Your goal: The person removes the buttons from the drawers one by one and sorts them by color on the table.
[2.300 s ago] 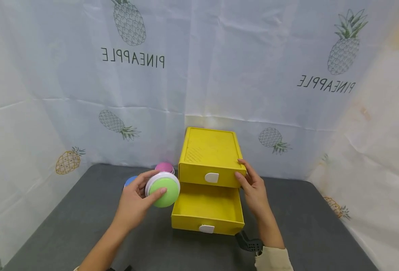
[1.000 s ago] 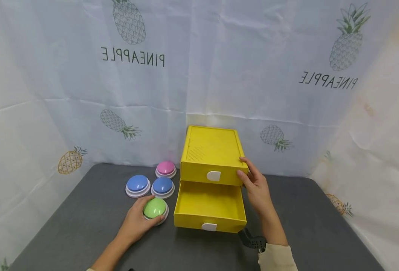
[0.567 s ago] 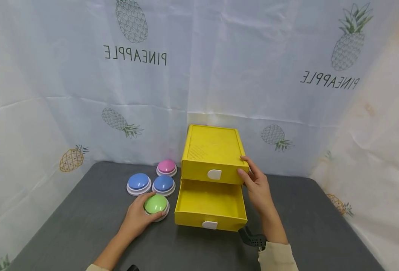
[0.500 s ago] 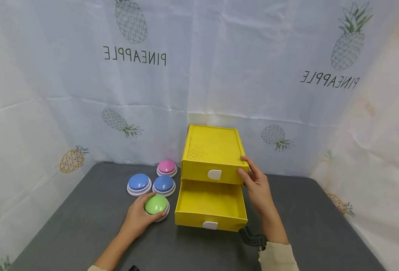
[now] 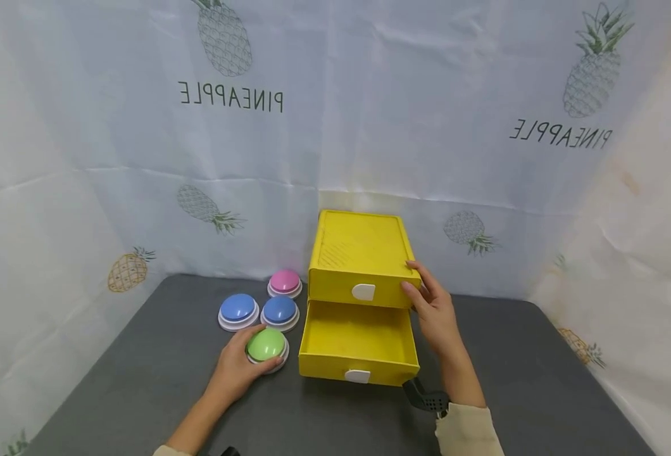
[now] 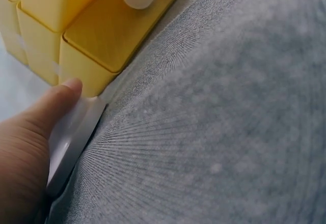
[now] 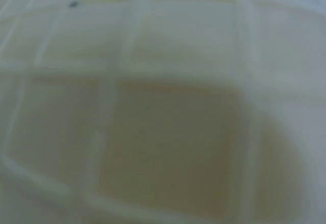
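Note:
In the head view my left hand [image 5: 237, 365] holds a round push button with a green dome [image 5: 266, 344] and white base, fingers and thumb around its rim. The button sits upright on the dark table. In the left wrist view the thumb [image 6: 53, 102] lies over its white base [image 6: 76, 137]. My right hand [image 5: 437, 316] grips the front right corner of a yellow two-drawer box [image 5: 364, 244], thumb on the front and fingertips on the top edge. The box's lower drawer [image 5: 358, 335] is pulled out and holds nothing; the upper drawer is closed.
Two blue push buttons [image 5: 237, 308] and a pink push button [image 5: 285, 281] stand behind the green one, left of the box. A dark cloth-covered table [image 5: 142, 380] carries everything. Pineapple-print curtains [image 5: 426, 95] hang behind and at the sides. The right wrist view is blurred.
My left hand has lowered the green push button from a tilted hold beside the drawer box to the table, at front left. The right hand keeps its hold on the box's corner.

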Demonstrator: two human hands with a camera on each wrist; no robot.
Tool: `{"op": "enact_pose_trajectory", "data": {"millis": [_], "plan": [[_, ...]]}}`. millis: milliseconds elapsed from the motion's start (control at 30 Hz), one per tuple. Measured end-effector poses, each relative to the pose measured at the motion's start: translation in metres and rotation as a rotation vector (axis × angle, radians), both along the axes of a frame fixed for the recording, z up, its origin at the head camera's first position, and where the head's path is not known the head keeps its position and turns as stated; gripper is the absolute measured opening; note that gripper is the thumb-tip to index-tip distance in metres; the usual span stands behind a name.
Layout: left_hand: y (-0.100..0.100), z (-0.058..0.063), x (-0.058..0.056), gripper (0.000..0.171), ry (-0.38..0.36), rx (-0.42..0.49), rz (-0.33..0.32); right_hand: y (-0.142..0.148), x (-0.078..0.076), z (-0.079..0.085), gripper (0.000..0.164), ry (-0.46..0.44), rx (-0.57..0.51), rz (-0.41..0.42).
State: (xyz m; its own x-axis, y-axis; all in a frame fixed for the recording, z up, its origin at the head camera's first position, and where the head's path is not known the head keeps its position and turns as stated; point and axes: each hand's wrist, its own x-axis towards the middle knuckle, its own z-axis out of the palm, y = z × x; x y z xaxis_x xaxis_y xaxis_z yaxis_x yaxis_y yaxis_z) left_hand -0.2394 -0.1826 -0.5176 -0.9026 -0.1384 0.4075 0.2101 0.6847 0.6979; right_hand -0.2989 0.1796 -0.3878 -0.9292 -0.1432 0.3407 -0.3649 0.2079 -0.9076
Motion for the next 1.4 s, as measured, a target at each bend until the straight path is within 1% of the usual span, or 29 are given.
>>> {"op": "enact_pose_trajectory", "data": {"millis": [133,300,467,667,767,900,1000,1067,1300,1400], "plan": [[0.001,0.001,-0.001,0.076,0.0,0.002,0.004,0.001,-0.001,0.001,0.05,0.01,-0.001,0.016],[0.003,0.001,-0.002,0.077,0.008,-0.023,-0.007,0.002,0.001,0.0,0.05,0.009,0.009,-0.004],[0.002,-0.001,0.002,0.076,0.024,-0.054,-0.013,0.001,0.002,-0.004,0.05,0.025,0.034,-0.014],[-0.002,-0.006,0.005,0.076,0.012,-0.062,-0.008,-0.001,0.001,-0.009,0.049,0.048,0.073,-0.01],[-0.002,-0.006,0.003,0.076,0.015,-0.061,-0.019,-0.001,0.0,-0.009,0.05,0.054,0.072,-0.017],[0.0,-0.005,-0.005,0.077,0.026,-0.065,-0.047,0.004,0.0,-0.006,0.05,0.057,0.065,-0.031],[0.002,-0.005,-0.007,0.077,0.023,-0.064,-0.052,0.006,0.001,-0.004,0.05,0.057,0.064,-0.03],[0.003,-0.006,-0.006,0.077,0.022,-0.064,-0.048,0.007,0.002,-0.005,0.05,0.06,0.063,-0.03],[0.003,-0.004,0.003,0.075,0.012,-0.063,-0.025,0.006,0.003,-0.008,0.049,0.074,0.076,0.0],[0.001,-0.001,0.001,0.076,0.007,-0.068,-0.023,0.004,-0.001,-0.007,0.049,0.09,0.078,-0.005]]}}
